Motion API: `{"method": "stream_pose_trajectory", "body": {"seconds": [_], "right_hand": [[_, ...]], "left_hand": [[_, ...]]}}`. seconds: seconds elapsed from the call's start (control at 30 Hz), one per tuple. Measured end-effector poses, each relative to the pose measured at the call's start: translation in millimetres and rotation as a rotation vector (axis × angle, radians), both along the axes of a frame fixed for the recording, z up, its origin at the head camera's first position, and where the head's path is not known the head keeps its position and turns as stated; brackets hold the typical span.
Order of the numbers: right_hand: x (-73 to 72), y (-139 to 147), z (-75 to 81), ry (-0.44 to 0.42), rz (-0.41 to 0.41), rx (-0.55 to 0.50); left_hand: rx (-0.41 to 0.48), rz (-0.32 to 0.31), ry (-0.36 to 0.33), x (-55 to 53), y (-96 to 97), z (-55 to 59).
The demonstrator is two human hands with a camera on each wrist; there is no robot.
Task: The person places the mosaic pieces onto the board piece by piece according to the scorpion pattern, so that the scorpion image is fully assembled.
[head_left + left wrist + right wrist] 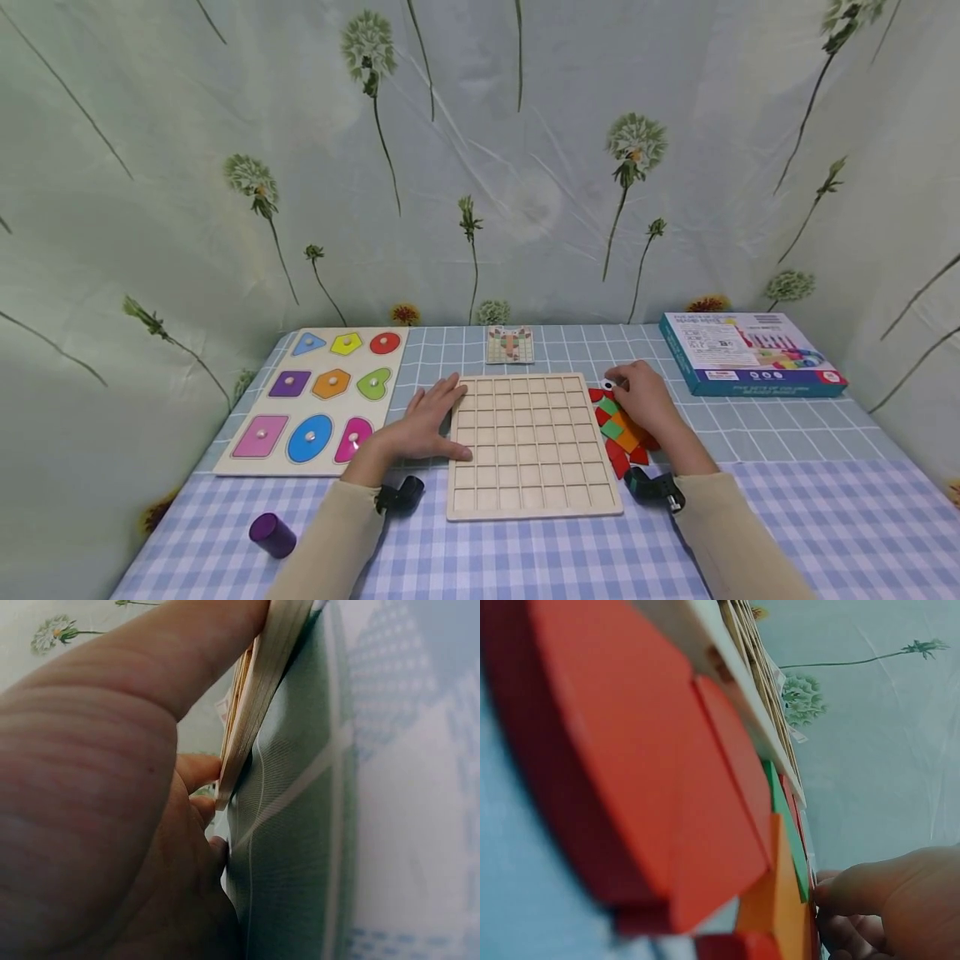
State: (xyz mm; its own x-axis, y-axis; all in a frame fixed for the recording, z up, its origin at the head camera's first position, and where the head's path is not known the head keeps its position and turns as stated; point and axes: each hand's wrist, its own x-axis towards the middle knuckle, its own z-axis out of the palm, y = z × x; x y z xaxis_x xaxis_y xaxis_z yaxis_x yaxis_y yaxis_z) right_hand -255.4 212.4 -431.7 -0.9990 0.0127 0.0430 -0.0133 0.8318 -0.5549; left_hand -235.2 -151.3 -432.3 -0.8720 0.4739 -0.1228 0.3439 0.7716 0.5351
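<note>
A pale wooden grid board (525, 446) with rows of square cells lies in the middle of the table. My left hand (423, 425) spreads along its left edge, thumb and fingers apart. In the left wrist view, the thumb (180, 652) and fingertips touch the board's side (259, 712). Right of the board, my right hand (643, 400) bends its fingers over the far end of a pile of pieces, pinching a round white eye piece (607, 385) with a black dot. Flat red pieces (645, 765), green pieces (612, 429) and orange pieces (626, 442) lie below it.
A peg puzzle board (315, 400) with coloured knobbed shapes lies at the left. Behind the grid stands a small pattern card (510, 345). A boxed set (750, 354) sits back right, and a purple cylinder (272, 535) is near the left forearm.
</note>
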Motion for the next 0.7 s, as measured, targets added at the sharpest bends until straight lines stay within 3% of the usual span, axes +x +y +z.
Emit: {"method": "stream_pose_trajectory", "body": {"seconds": [0.53,0.7], "right_hand": [[-1.5,0.1,-2.0,0.030,-0.016,-0.094],[-1.0,-0.1,4.9,0.017,0.009,-0.168]], "left_hand": [[0.000,0.015,-0.008,0.3,-1.1,-2.8],[-0.006,0.012,0.003,-0.5,-0.3,-0.9]]}}
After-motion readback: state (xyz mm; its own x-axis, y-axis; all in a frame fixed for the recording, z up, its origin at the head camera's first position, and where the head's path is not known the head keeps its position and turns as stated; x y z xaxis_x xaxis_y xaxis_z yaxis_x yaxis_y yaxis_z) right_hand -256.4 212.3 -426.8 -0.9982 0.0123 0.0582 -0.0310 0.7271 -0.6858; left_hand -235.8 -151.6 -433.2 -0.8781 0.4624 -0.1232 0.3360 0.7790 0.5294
